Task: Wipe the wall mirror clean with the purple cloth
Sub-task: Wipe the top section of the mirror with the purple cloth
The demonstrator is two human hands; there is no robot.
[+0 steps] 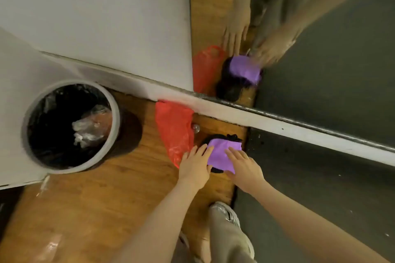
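Note:
The purple cloth (222,155) lies on a black bundle on the wooden floor, close to the base of the wall mirror (320,38). My left hand (195,165) rests with straight fingers on the cloth's left edge. My right hand (243,166) lies with straight fingers on its right side. The mirror fills the upper right and reflects both hands, the cloth and a red bag. Neither hand grips the cloth.
A red plastic bag (174,130) lies left of the cloth against the white skirting (277,125). A grey bin (71,126) with a black liner stands at the left. A dark mat (310,177) covers the floor at right. My shoe (226,213) is below.

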